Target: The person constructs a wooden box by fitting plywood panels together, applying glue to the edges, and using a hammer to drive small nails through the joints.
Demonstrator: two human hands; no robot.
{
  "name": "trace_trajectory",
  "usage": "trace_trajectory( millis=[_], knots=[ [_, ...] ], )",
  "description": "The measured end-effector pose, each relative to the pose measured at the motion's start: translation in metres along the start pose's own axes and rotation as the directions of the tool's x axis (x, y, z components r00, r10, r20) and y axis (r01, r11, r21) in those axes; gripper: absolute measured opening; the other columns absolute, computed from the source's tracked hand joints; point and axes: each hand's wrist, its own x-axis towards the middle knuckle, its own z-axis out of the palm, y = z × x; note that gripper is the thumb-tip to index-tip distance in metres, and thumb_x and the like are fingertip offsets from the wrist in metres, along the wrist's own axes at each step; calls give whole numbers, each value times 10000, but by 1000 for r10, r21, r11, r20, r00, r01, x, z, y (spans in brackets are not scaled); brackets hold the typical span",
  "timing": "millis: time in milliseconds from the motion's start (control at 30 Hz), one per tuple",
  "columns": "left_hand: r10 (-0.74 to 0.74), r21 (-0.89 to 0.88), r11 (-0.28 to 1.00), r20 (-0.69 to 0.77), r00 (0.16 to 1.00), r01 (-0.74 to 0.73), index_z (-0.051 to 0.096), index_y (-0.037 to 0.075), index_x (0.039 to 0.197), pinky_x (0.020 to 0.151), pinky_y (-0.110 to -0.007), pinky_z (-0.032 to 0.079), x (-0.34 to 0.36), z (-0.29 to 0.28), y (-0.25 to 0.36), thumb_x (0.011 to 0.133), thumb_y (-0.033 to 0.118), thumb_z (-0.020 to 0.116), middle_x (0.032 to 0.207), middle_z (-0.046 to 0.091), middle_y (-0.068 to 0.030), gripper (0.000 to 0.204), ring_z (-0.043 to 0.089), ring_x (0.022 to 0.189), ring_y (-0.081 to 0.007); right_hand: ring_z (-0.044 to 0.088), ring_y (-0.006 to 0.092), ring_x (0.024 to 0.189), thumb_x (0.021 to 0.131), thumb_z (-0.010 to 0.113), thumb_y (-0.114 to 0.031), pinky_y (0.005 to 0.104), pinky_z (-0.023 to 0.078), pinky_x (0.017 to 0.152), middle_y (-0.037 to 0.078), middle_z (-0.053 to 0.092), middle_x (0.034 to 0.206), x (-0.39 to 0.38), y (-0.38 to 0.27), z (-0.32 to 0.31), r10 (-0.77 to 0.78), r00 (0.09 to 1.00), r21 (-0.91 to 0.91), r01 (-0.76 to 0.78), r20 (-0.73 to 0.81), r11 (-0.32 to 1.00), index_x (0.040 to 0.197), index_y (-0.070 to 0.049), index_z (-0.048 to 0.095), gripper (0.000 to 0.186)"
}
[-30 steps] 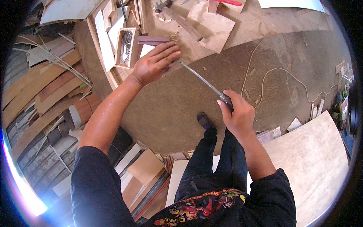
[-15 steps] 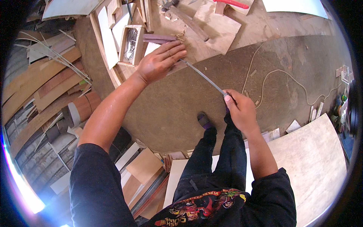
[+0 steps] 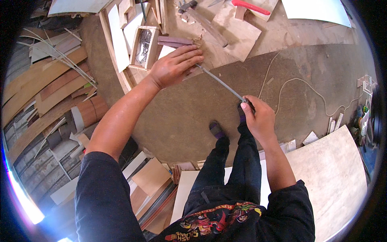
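Observation:
My right hand (image 3: 257, 117) is closed around the dark handle of a long, thin grey metal rod-like tool (image 3: 223, 84). Its shaft slants up and left from my fist to the workbench edge, where its far end goes out of sight at my left hand. My left hand (image 3: 175, 66) lies with fingers stretched out together at the bench's near edge, palm down. What is under that palm is hidden. Just beyond the fingers, a purplish-brown strip (image 3: 174, 41) rests on the workbench (image 3: 278, 38), with a white piece partly showing beneath.
A small wooden box of nails (image 3: 144, 46) sits left of my left hand. Farther back lie a hammer (image 3: 207, 26), a thin board (image 3: 238, 38) and a red-handled tool (image 3: 252, 6). Wood offcuts (image 3: 60, 82) cover the left side; a pale cable (image 3: 300, 76) crosses the floor.
The whole view has shifted slightly, with the bench things now a little farther right and lower. Both hands and the rod-like tool keep nearly the same position relative to the bench.

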Motion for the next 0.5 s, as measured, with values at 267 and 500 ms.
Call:
trace_trajectory(
  millis=[267, 500],
  knots=[
    [-108, -20, 994, -125, 986, 107, 581, 139, 1449, 1117, -485, 455, -8, -4, 2, 877, 258, 799, 1402, 571, -121, 623, 535, 1321, -375, 728, 391, 917, 995, 691, -282, 464, 560, 781, 176, 756, 998, 1, -1, -2, 19, 1000, 26, -19, 19, 999, 1124, -48, 732, 270],
    [-108, 102, 988, -87, 990, 116, 665, 111, 1279, 1035, -497, 439, -8, -2, 1, 893, 282, 782, 1256, 616, -142, 438, 566, 1181, -379, 725, 395, 916, 997, 688, -306, 477, 557, 785, 178, 754, 994, 2, 7, 3, -8, 1000, 23, 8, 6, 1000, 1125, -56, 732, 285]
  ],
)
